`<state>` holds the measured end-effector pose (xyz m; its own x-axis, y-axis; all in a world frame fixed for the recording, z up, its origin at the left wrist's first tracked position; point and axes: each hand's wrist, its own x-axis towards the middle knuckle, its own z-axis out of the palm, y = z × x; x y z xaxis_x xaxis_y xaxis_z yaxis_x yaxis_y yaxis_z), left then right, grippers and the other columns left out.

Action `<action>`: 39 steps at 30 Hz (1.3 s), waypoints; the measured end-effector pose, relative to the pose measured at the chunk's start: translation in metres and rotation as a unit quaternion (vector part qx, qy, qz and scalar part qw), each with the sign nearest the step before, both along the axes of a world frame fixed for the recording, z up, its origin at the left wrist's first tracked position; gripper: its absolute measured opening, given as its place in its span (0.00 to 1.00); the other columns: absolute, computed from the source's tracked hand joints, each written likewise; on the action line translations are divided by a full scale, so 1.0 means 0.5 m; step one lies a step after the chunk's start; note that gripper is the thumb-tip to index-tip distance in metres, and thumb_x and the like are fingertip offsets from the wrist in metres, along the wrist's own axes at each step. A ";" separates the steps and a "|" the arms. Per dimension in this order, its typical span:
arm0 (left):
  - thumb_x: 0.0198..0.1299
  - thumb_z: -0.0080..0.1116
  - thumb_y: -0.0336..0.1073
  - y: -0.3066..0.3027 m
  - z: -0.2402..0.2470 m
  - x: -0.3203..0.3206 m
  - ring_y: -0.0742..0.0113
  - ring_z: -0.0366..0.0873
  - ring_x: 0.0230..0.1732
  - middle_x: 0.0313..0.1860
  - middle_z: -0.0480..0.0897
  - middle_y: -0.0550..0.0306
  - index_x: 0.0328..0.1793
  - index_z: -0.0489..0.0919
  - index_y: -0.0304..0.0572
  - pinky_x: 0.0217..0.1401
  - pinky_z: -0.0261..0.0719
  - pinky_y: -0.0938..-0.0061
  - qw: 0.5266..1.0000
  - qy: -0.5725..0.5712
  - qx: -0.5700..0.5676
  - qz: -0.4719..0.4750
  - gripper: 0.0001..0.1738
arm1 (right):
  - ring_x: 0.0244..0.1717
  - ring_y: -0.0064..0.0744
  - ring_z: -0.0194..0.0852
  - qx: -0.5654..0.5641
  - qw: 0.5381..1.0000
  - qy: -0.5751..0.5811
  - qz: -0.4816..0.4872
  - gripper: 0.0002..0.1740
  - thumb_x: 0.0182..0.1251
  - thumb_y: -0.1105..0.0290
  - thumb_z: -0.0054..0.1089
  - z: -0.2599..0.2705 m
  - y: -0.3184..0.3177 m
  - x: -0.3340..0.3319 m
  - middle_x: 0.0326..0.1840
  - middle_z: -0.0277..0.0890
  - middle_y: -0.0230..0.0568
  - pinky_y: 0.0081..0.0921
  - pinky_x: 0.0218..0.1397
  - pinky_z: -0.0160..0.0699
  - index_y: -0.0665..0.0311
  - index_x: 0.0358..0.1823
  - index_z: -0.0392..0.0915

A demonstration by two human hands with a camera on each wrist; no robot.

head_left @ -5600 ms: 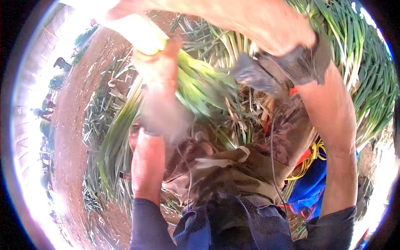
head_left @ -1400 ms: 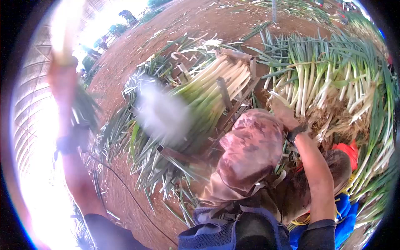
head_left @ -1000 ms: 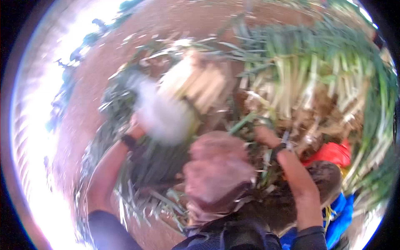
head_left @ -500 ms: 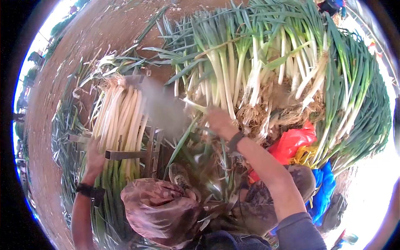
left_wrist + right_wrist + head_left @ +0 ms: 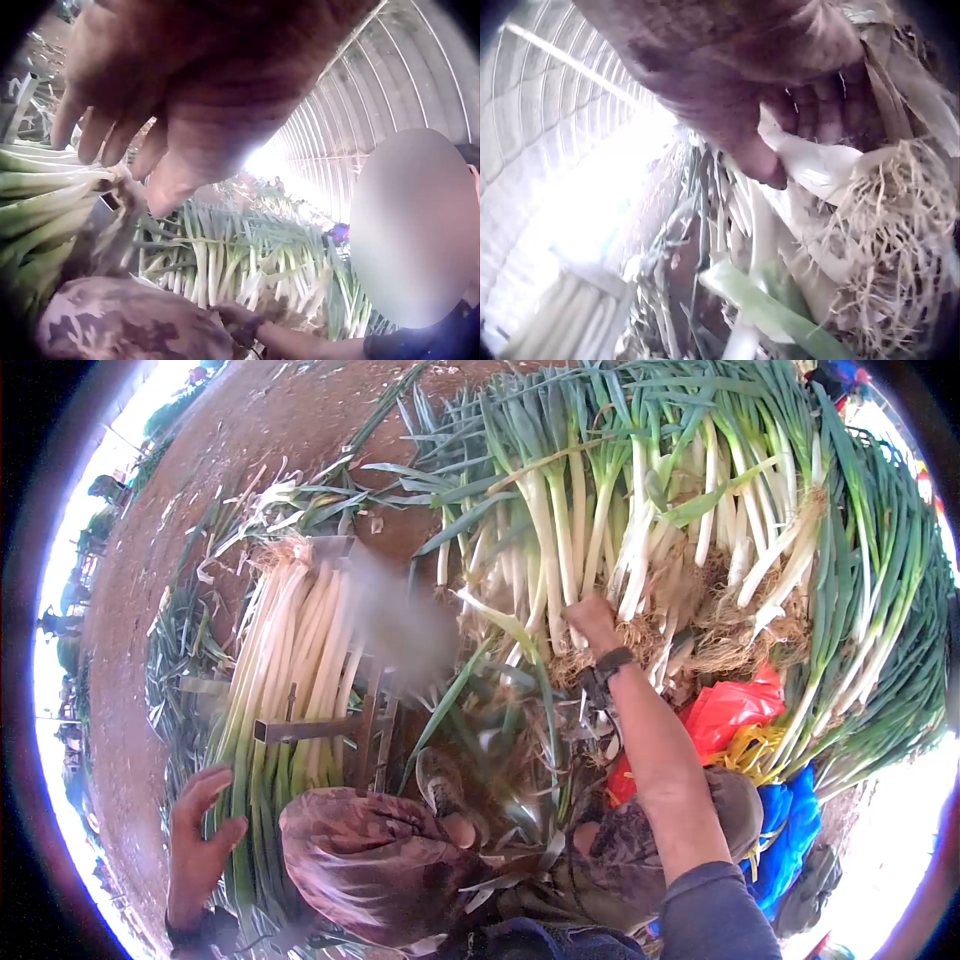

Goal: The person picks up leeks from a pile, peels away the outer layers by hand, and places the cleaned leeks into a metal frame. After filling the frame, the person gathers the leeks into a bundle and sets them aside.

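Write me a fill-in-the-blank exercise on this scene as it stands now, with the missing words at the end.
The right hand grips a white stalk near the end that bears its ____.
The left hand, beside the laid-out bundle, holds ____.
Yellow strings lie between blue plastic and plastic coloured ____.

Missing words: roots; nothing; red.

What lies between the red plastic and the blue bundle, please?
A tangle of yellow string lies between the red plastic and the blue bundle, as the head view shows.
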<state>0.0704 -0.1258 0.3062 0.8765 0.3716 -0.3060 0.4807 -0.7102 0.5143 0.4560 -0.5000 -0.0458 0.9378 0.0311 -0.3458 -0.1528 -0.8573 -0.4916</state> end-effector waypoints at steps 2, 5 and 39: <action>0.45 0.66 0.28 -0.076 0.038 0.019 0.52 0.74 0.65 0.63 0.77 0.45 0.59 0.79 0.35 0.69 0.70 0.63 1.000 0.026 0.004 0.004 0.30 | 0.35 0.33 0.80 0.136 0.987 -0.030 -0.085 0.09 0.58 0.70 0.62 0.026 -0.012 0.001 0.31 0.81 0.45 0.32 0.36 0.79 0.71 0.34 0.81; 0.42 0.69 0.26 -0.127 0.050 0.000 0.53 0.77 0.63 0.60 0.80 0.44 0.59 0.79 0.35 0.67 0.73 0.64 0.996 0.043 0.022 -0.079 0.31 | 0.27 0.31 0.78 0.377 0.923 0.001 -0.073 0.12 0.56 0.69 0.69 0.064 -0.063 0.021 0.29 0.82 0.38 0.26 0.33 0.77 0.70 0.37 0.82; 0.61 0.63 0.32 -0.426 -0.193 0.099 0.50 0.84 0.48 0.44 0.85 0.44 0.57 0.79 0.35 0.51 0.81 0.63 0.928 -0.003 -0.230 -0.294 0.19 | 0.29 0.30 0.81 0.532 0.828 0.177 -0.027 0.17 0.57 0.72 0.75 0.050 0.013 -0.170 0.32 0.82 0.41 0.24 0.26 0.80 0.72 0.44 0.78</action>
<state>0.1200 -0.3387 0.2098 0.8892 -0.3388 -0.3076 0.0758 -0.5539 0.8291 0.3708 -0.4938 -0.0206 0.7935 0.4560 -0.4029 -0.4727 0.0451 -0.8801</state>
